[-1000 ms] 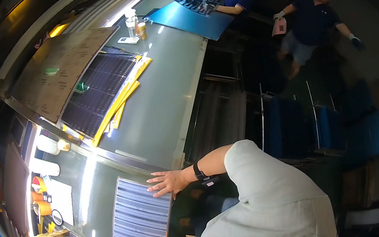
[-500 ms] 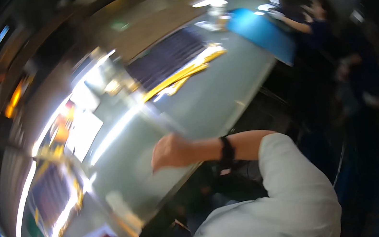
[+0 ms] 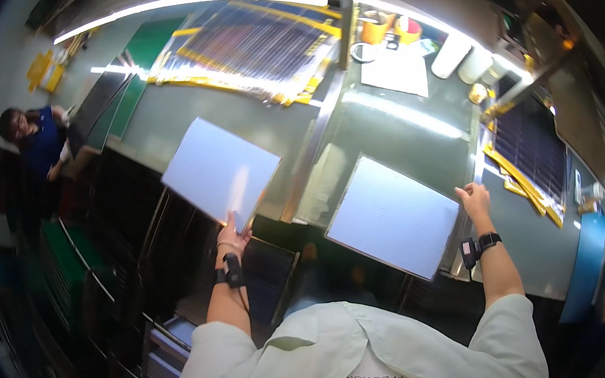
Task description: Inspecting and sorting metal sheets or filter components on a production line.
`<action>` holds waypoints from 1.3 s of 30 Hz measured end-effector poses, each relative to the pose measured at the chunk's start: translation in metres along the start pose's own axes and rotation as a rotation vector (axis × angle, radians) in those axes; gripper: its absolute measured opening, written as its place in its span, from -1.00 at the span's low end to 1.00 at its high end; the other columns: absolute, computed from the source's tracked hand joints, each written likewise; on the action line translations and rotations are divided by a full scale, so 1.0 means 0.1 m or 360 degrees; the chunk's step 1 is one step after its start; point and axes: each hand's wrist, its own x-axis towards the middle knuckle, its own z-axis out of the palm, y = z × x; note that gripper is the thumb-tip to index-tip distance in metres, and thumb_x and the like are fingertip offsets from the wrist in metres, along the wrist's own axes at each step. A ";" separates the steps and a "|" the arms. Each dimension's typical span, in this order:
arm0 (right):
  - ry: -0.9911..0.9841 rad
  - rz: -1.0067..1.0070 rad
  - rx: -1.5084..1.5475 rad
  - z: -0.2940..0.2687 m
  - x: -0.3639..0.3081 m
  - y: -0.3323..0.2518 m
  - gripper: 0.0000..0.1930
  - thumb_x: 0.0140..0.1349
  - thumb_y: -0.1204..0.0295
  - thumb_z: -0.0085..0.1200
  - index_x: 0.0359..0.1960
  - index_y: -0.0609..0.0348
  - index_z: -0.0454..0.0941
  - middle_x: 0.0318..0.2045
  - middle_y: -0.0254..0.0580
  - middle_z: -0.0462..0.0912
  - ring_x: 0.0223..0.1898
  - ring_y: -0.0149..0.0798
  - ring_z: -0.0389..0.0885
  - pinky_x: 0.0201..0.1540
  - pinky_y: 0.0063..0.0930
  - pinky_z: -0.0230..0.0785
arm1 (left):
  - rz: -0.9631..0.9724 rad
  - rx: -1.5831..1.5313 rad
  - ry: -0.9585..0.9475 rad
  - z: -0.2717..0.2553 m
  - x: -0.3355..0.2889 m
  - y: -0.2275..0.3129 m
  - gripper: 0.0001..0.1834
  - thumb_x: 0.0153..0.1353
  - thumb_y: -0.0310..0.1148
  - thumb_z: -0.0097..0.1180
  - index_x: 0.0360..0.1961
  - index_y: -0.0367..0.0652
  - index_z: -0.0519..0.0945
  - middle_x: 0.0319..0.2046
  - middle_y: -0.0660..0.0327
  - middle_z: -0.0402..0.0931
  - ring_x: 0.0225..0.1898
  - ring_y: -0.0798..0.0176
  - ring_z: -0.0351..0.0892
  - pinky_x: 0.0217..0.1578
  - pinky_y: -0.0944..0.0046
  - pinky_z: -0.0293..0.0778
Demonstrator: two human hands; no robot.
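Observation:
My left hand [image 3: 235, 235] grips the near edge of a flat, pale blue rectangular panel [image 3: 214, 163], with the thumb over its surface. The panel covers part of the green worktable [image 3: 294, 132]. A second pale blue panel [image 3: 392, 219], with a thin edge, extends over the table's front edge. Beside its right corner is my right hand [image 3: 476, 200], its fingers curled closed. Nothing shows in the right hand; whether it touches the panel cannot be told.
Dark striped sheets with yellow edging [image 3: 255, 45] lie at the back left, similar ones [image 3: 531, 137] at the right. A white paper [image 3: 396, 74] and white rolls [image 3: 450, 54] stand at the back. A person [image 3: 40, 141] works at far left; dark racks [image 3: 80, 259] stand below.
The view has swung left. My left hand still has its panel, now further up in view. A second panel now shows in the middle section; my right hand is beside it, still closed.

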 end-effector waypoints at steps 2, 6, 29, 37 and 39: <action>0.0420 -0.0502 -0.0198 0.04 -0.02 -0.41 -0.69 0.07 0.24 0.15 -0.35 0.28 0.53 -0.37 -0.07 0.54 -0.25 -0.18 0.50 -0.18 -0.44 0.32 | 0.0094 0.0054 0.0132 0.08 -0.02 0.00 -0.60 0.16 0.00 0.03 -0.25 -0.15 0.39 -0.47 0.14 0.50 -0.46 0.16 0.58 -0.48 0.24 0.47; -0.1154 -0.0164 0.1118 0.57 -0.31 -1.59 -0.64 0.25 0.18 -0.05 -0.09 0.19 0.49 -0.15 -0.20 0.57 -0.16 -0.34 0.52 -0.14 -0.47 0.37 | 0.0190 -0.0153 -0.0097 0.32 -0.61 0.14 -0.74 0.20 -0.20 0.04 -0.26 -0.15 0.37 -0.46 0.11 0.49 -0.52 0.17 0.59 -0.63 0.34 0.53; -0.1065 -0.2559 0.0105 1.33 -1.74 -3.68 -0.50 -0.09 0.32 0.19 -0.09 0.28 0.36 0.05 0.03 0.35 0.11 -0.01 0.34 0.07 -0.33 0.31 | 0.0414 -0.1445 -0.0999 0.41 -0.91 0.00 -0.26 0.20 0.25 -0.39 0.22 -0.09 0.16 0.14 0.04 0.24 0.10 -0.09 0.27 0.06 -0.07 0.26; -0.1257 -0.1165 0.0998 1.44 -1.72 -3.85 -0.83 0.21 0.41 -0.04 -0.42 0.25 0.51 -0.44 -0.17 0.62 -0.47 -0.32 0.56 -0.43 -0.48 0.39 | 0.0496 -0.1207 -0.0600 0.18 -0.62 -0.27 -0.56 0.21 -0.16 0.01 -0.02 -0.29 0.39 -0.18 0.07 0.50 -0.18 0.11 0.53 -0.09 0.15 0.44; -0.1208 -0.1223 0.1133 1.12 -1.81 -4.07 -0.73 0.25 0.36 -0.07 -0.55 0.25 0.51 -0.60 -0.27 0.54 -0.50 -0.45 0.43 -0.46 -0.54 0.29 | 0.0512 -0.0832 0.0058 0.16 -0.89 -0.20 -0.74 0.15 -0.39 0.09 -0.17 -0.30 0.47 -0.34 0.16 0.54 -0.32 0.24 0.55 -0.26 0.25 0.48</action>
